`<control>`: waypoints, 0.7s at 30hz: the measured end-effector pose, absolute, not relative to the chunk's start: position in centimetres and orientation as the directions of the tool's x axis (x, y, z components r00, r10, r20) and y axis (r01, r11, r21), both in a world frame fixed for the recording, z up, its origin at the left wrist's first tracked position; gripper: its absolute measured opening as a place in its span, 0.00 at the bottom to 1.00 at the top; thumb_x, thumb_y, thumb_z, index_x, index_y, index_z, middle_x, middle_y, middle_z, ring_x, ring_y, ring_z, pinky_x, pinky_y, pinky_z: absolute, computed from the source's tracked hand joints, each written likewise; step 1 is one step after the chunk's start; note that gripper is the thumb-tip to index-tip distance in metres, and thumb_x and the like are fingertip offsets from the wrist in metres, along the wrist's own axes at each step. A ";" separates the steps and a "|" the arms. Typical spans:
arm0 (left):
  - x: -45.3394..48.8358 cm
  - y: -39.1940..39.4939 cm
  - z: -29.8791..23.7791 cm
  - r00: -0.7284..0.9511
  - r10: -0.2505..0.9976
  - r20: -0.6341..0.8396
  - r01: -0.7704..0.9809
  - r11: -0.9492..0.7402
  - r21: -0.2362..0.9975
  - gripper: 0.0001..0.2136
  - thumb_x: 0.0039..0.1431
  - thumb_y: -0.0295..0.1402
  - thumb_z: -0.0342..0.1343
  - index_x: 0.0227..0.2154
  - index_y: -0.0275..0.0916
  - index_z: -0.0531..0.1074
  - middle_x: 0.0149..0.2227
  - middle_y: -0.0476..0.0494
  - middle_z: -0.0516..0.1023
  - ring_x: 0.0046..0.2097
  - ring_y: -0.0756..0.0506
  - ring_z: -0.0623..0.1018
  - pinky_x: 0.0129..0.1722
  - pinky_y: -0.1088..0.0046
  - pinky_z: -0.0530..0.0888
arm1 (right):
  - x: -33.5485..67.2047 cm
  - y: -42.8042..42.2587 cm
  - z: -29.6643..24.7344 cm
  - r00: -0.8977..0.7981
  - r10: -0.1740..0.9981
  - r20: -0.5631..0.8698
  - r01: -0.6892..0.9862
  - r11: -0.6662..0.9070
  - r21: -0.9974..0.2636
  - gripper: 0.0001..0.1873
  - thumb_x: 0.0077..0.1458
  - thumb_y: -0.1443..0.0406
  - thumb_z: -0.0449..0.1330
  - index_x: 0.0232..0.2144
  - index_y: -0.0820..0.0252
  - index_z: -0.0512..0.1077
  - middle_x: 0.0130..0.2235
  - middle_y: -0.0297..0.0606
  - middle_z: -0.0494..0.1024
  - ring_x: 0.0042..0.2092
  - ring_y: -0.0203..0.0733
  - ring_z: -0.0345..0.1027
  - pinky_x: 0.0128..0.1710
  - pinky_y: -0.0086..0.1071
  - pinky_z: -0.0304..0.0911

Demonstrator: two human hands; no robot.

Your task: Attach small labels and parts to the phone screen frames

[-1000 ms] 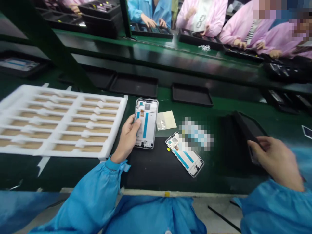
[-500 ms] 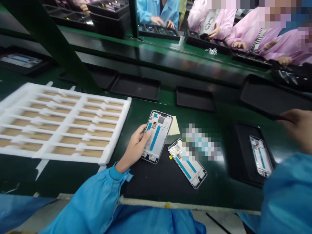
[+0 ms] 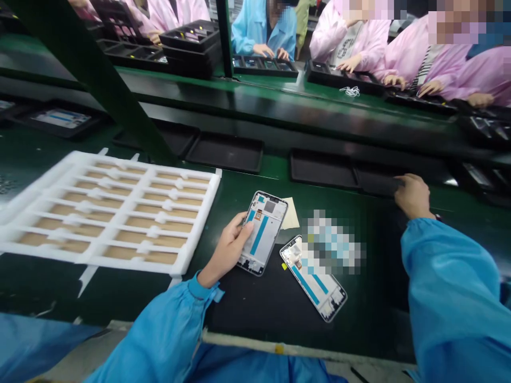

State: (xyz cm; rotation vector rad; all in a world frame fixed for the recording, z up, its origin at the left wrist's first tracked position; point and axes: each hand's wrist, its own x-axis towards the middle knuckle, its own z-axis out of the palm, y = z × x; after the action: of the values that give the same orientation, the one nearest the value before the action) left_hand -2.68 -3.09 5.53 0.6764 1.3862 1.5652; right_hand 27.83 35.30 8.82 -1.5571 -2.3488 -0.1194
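My left hand [image 3: 229, 246] is closed round the left side of a silver phone frame [image 3: 264, 234] with blue strips, held tilted above a black mat [image 3: 255, 308]. Lying on the mat's right side is a second phone frame [image 3: 315, 290], partly covered by a blurred patch. Farther off to the right, my right hand [image 3: 414, 196] grips the right end of a shallow black tray [image 3: 379, 180], which sits end to end with another black tray [image 3: 321, 167]. A cream paper square [image 3: 290, 214] shows just behind the held frame.
A white foam rack [image 3: 197, 223] with slots over brown board lies at the left. More black trays [image 3: 225, 151] line the back, under a slanted green post [image 3: 99, 90]. Across the bench, several people in pink and blue smocks work over black trays.
My right hand has moved left and away from me, bringing the raised black tray down into the row at the back. My left hand keeps its hold on the phone frame.
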 end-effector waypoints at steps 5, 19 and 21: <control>-2.3 -3.1 6.0 -0.451 0.877 -0.166 -0.266 0.046 0.963 0.23 0.60 0.47 0.59 0.50 0.37 0.67 0.34 0.45 0.80 0.28 0.48 0.79 0.27 0.78 0.76 | 19.4 28.9 6.9 -0.698 0.689 0.196 0.657 0.725 -0.207 0.15 0.59 0.65 0.53 0.44 0.61 0.76 0.47 0.48 0.78 0.50 0.50 0.69 0.55 0.40 0.60; -2.3 -3.2 6.5 -0.013 0.996 -0.090 0.365 0.088 0.927 0.14 0.67 0.41 0.49 0.47 0.40 0.72 0.46 0.43 0.79 0.45 0.44 0.78 0.43 0.73 0.72 | 10.0 17.9 5.1 -0.879 0.439 0.189 0.312 0.827 -0.468 0.09 0.63 0.67 0.53 0.37 0.58 0.74 0.40 0.40 0.76 0.43 0.43 0.70 0.45 0.35 0.65; -2.3 -2.9 6.5 0.018 0.995 -0.095 0.438 0.078 0.896 0.15 0.67 0.40 0.48 0.52 0.41 0.70 0.56 0.42 0.74 0.55 0.40 0.74 0.53 0.68 0.70 | 9.6 16.9 5.2 -0.917 0.378 0.129 0.277 0.834 -0.477 0.07 0.62 0.68 0.55 0.34 0.58 0.74 0.36 0.36 0.76 0.39 0.39 0.70 0.41 0.30 0.64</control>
State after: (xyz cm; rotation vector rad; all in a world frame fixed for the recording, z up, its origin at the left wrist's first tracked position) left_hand -2.30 -2.87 6.51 1.4785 1.5414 0.8641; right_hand 9.64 16.86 5.17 -0.5056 -2.7967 0.6781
